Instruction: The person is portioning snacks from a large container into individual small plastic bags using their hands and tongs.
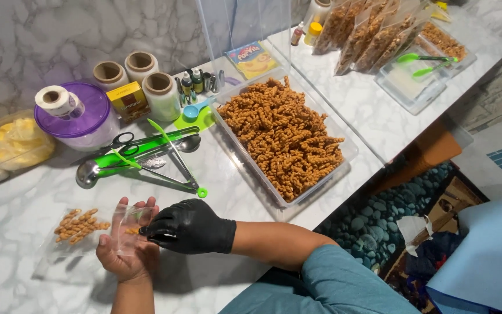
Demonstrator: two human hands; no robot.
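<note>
Right hand [190, 227]: in a black glove, its fingers [153, 231] pinched on the open mouth of a clear plastic bag [88, 235], crossing over the other hand's palm.
Left hand [124, 253]: bare, palm up under the bag's mouth, fingers [137, 207] loosely curled up behind the plastic, supporting it rather than clenched.
Clear plastic bag: lies flat on the tabletop [24, 209], stretching away from the fingers to the left; its mouth sits between the two hands.
Spiral snacks in bag [78, 225]: a small brown cluster at the bag's far end, just left of the bare fingers; a piece or two nearer the mouth.
Green tongs [175, 157]: just beyond the fingers, lying open on the tabletop.
Scissors [122, 142]: farther out, beside a long metal spoon [140, 157] on a green tool.
Clear tub [347, 152]: beyond and to the right of the gloved fingers, heaped with brown spiral snacks [286, 134].
Purple-lidded container [79, 119]: far beyond the bare fingers, a tape roll [58, 100] on top.
Film rolls [140, 72]: three, farthest back by the marble wall.
Filled bags [367, 32]: well apart, far right, leaning in a row.
</note>
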